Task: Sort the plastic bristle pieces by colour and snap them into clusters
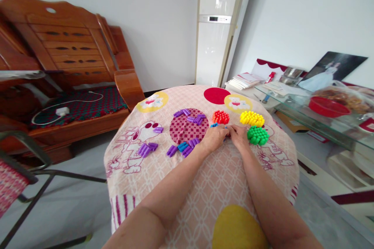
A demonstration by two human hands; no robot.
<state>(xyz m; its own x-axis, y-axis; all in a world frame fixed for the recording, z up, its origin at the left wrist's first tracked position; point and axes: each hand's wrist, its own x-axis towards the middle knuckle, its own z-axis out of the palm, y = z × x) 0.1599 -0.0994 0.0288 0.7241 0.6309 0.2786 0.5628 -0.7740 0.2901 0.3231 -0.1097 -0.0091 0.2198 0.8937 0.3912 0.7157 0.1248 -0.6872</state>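
Note:
Both hands meet at a cluster of small blue plastic sticks (214, 125) near the middle of the round table. My left hand (215, 139) is curled around its near left side and covers most of it. From the right, my right hand (238, 134) presses bent fingers against the same cluster, its fingertips partly hidden. Just behind stands a bunch of red sticks (221, 117). Bunches of yellow sticks (251, 118) and green sticks (258, 135) stand upright to the right of my right hand.
Purple sticks (144, 150) lie scattered in small groups on the left, with a few blue sticks (183, 146) among them. A patterned cloth (216, 179) covers the table. A wooden bench (76, 54) stands at left, a glass shelf (309, 105) with a red bowl (329, 107) at right.

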